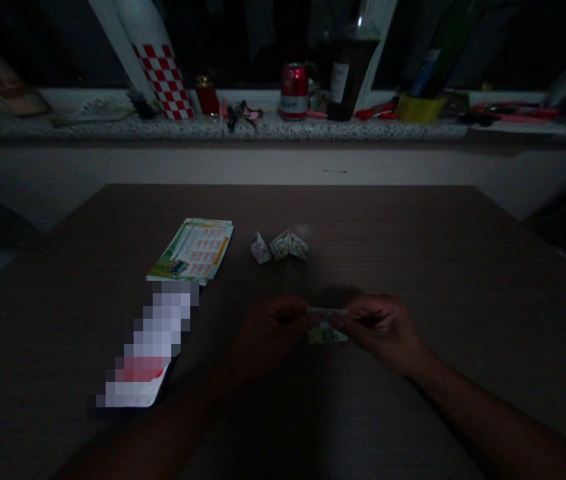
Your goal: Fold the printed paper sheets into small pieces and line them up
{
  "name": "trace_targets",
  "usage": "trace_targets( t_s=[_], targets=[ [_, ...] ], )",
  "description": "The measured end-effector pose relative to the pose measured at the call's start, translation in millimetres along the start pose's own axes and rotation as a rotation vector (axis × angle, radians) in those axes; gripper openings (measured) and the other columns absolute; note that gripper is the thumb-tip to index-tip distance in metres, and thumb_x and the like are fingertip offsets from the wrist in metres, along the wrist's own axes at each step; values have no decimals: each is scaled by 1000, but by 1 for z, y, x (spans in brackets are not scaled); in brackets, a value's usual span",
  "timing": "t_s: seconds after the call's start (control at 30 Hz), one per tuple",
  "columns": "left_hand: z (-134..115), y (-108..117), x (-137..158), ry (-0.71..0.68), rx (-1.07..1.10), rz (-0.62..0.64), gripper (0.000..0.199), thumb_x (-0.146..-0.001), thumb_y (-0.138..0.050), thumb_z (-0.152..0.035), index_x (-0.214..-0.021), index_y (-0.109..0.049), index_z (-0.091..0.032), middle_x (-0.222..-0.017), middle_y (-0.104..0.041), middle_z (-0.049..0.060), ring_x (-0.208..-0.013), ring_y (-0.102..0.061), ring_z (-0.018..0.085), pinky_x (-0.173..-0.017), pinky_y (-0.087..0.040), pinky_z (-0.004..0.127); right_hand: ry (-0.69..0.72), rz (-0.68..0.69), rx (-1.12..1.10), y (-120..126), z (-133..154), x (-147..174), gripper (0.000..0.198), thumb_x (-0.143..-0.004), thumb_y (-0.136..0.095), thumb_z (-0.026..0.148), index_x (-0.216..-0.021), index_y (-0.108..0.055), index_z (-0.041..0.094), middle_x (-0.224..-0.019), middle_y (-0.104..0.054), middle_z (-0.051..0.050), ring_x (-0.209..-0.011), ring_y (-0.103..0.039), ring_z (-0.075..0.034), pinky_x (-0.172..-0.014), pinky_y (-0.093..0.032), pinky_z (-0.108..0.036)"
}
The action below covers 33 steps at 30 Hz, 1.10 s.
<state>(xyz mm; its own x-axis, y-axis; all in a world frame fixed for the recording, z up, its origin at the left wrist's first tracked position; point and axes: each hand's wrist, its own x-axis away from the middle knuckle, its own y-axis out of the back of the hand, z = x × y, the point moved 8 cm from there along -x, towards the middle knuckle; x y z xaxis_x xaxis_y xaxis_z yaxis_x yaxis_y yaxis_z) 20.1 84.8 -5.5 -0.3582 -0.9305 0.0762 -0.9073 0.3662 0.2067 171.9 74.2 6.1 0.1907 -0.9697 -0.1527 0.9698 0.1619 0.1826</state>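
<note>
Well in from the far edge of the bench [413, 247], left hand [270, 328] and right hand [387, 333], fingers pinching a small paper [329, 337]! Folded pieces [281, 247] sit nearer that edge.

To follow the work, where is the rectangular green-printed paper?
In the head view, the paper is right of centre, held between left hand and right hand, nearer the person than the folded printed paper pieces.

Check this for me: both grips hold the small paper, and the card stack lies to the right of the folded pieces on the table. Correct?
Not quite: the head view shows the card stack to the left of the folded pieces on the table. The left grip and right grip do hold the small paper.
</note>
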Motion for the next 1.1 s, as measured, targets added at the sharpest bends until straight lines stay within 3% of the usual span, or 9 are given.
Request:
trace_targets(
  t_s=[0.1, 0.23, 0.33, 0.57, 0.63, 0.77, 0.9, 1.0, 1.1],
  targets=[
    [-2, -1, 1, -23, -3, 3, 18, -79, -66, -30, -70, -64, -14, -63, -60, -2, -59, -53, 10, -54, -39, 19, -5, -3, 3, 1, 0, 1, 19, -78, -70, 32, -69, -68, 15, -57, -65, -2, -49, -56, -10, -45, -43, -19],
    [-2, -5, 2, -7, 79, 37, 14, -81, -65, -30, -82, -66, -16, -71, -66, 0, -65, -60, 11, -57, -43, 19, 26, -9, 39, 2, 4, 1, 18, -78, -70, 29, -67, -68, 15, -54, -63, -1, -49, -54, -9, -45, -42, -18],
    [-7, -2, 3, -73, 22, 11, 13, -82, -64, -28, -81, -68, -16, -72, -67, 0, -67, -61, 12, -60, -45, 19, 11, 11, 26, 0, 2, 1, 18, -79, -69, 30, -69, -69, 14, -56, -64, -1, -49, -54, -9, -45, -42, -18],
    [-4, 2, 5, -74, -55, -20, 18, -83, -63, -32, -82, -71, -16, -60, -64, -2, -49, -56, 9, -47, -41, 18, -30, 9, 44, 1, -5, 1, 20, -79, -69, 33, -73, -73, 14, -43, -58, 2, -33, -46, -6, -33, -35, -16],
    [-6, 3, 6, -89, -95, -31, 18, -84, -62, -31, -85, -73, -17, -59, -64, -2, -47, -55, 9, -47, -41, 19, -11, -13, 25, 3, -4, 0, 19, -78, -70, 33, -75, -74, 15, -46, -61, 1, -34, -51, -7, -35, -39, -17],
    [-13, 7, 8, -134, -131, -92, 13, -78, -69, -29, -87, -73, -20, -69, -70, 0, -62, -63, 13, -60, -48, 23, 62, -53, 21, 6, 6, 0, 15, -76, -72, 32, -77, -74, 17, -58, -71, -3, -50, -64, -14, -47, -52, -22],
    [-9, 10, 6, -55, -64, -169, 11, -75, -72, -26, -82, -69, -18, -74, -73, 1, -67, -66, 15, -65, -50, 24, 50, -146, -7, 9, 6, 1, 10, -73, -75, 26, -75, -68, 19, -63, -73, -2, -55, -67, -14, -53, -55, -23],
    [-3, 13, 6, 28, 55, -230, 34, -69, -77, -25, -100, -62, -19, -76, -73, -1, -70, -68, 16, -67, -52, 24, 4, -196, -126, 9, -1, 2, 29, -68, -79, 23, -92, -62, 21, -63, -73, 1, -56, -69, -14, -56, -57, -22],
    [-2, 12, 5, 73, 86, -211, 56, -69, -79, -27, -120, -55, -20, -78, -75, -1, -78, -70, 18, -72, -53, 26, -26, -168, -169, 7, -5, 1, 42, -68, -79, 23, -106, -60, 21, -69, -76, 0, -61, -71, -15, -61, -58, -23]
  ],
)
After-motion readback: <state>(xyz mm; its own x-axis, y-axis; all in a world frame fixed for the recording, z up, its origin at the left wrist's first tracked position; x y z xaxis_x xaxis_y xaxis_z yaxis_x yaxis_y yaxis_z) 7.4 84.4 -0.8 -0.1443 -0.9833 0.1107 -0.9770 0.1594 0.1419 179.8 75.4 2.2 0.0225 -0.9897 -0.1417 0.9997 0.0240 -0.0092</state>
